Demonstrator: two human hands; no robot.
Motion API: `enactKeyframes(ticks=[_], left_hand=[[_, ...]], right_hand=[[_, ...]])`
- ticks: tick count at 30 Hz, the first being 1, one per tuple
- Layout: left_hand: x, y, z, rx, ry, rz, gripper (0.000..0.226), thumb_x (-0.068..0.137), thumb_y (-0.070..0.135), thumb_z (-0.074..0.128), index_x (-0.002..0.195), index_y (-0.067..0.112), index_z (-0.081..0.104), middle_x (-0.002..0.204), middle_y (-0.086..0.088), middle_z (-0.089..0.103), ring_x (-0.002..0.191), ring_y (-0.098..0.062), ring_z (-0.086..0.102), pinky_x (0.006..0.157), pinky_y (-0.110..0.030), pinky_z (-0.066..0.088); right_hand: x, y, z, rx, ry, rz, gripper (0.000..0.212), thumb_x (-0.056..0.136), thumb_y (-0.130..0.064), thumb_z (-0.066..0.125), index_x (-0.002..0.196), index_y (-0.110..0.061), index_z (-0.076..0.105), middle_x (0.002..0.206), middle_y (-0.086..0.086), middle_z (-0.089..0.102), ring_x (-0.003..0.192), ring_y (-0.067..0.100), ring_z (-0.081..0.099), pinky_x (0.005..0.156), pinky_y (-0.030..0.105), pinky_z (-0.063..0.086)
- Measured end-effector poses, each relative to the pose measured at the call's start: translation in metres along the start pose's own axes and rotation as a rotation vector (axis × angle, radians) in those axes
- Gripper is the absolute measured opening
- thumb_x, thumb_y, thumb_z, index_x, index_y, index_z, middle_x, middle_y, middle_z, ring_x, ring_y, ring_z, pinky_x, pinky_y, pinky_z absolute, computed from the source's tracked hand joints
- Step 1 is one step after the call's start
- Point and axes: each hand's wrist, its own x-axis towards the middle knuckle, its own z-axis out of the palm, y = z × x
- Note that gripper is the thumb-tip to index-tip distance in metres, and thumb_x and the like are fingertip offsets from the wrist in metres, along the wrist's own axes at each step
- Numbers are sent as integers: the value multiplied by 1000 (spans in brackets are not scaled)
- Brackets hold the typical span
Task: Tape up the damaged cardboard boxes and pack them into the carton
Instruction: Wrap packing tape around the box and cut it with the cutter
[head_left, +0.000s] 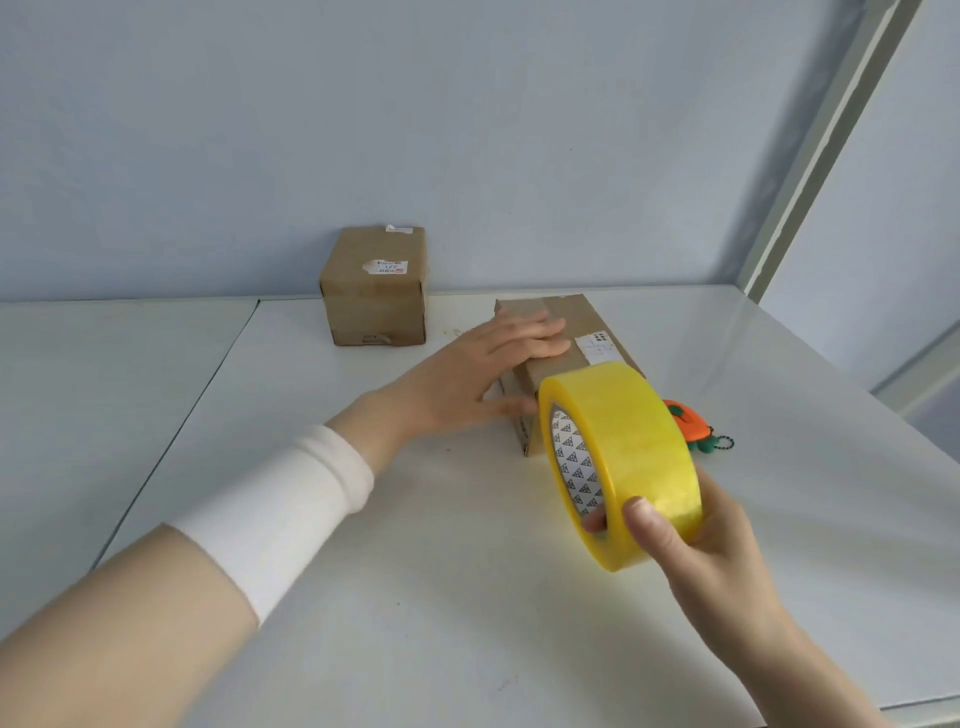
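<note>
Cardboard box (571, 314) lies flat, long axis running away from the person; left grip (483, 366) presses it, fingers straight; right grip (722, 556), just nearside, pinches tape roll (636, 447).

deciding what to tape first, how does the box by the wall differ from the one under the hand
The far box is taller and cube-like; the near box is lower and longer. The far box stands untouched by the wall; the left hand rests on the near box. Both are brown cardboard with white labels, on the table.
</note>
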Motion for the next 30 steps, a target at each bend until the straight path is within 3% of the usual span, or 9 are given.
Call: enactKeyframes(ticks=[3,6,11,14,16,18,21,24,30], left_hand=[[4,-1,-2,56,-27,8,61,83,35,66,132,3,49,142,-14,43,133,-28,39,116,-36,17],[8,4,-1,28,55,26,62,84,50,55,124,3,55,134,-12,50,123,-25,46,109,-39,29],[16,16,-13,-440,154,-240,35,82,64,48,104,37,57,106,29,56,102,9,47,92,-10,33],[23,21,-11,-686,175,-455,37,85,55,44,104,26,58,103,6,63,98,-2,54,93,-27,41],[27,25,-6,-756,251,-508,38,85,51,39,103,22,55,96,9,60,90,2,54,86,-21,43],[31,28,0,-815,318,-518,42,84,51,43,113,21,48,104,13,55,97,4,53,86,-15,43],[31,32,13,-911,407,-513,97,68,76,54,138,19,20,129,12,41,116,8,45,96,-13,42],[27,34,19,-870,376,-470,136,46,87,58,146,19,-5,145,9,19,133,-1,29,102,-11,34],[25,19,20,-767,348,-479,106,57,56,72,140,17,20,137,2,37,122,-6,42,94,-8,41]], right_hand=[[4,-6,0,-11,20,-39,76,47,-79,68,90,-17,62,67,0,72,63,8,69,54,17,52],[12,-18,-5,-26,32,-106,70,49,-80,67,79,-16,65,61,-3,71,57,4,67,51,14,50],[45,-73,-10,-7,-83,-213,41,61,-73,62,71,-35,73,58,-10,68,53,0,63,49,15,48],[80,-102,-12,46,-103,-145,34,73,-57,66,64,-26,76,64,-4,72,60,9,69,52,21,52],[105,-112,-11,56,-99,-47,43,76,-54,62,66,-15,76,73,2,74,67,16,71,57,26,56],[124,-115,-6,24,-88,8,48,76,-55,58,71,-11,75,77,5,74,71,21,72,63,32,59],[139,-107,4,14,-53,19,47,84,-54,53,82,-9,68,77,5,73,73,22,72,70,36,59],[142,-93,9,50,-75,-26,51,82,-56,55,82,-7,68,72,5,72,66,20,70,59,31,57],[138,-66,6,54,-86,-131,41,84,-45,56,88,-5,64,79,4,71,78,21,69,71,34,57]])
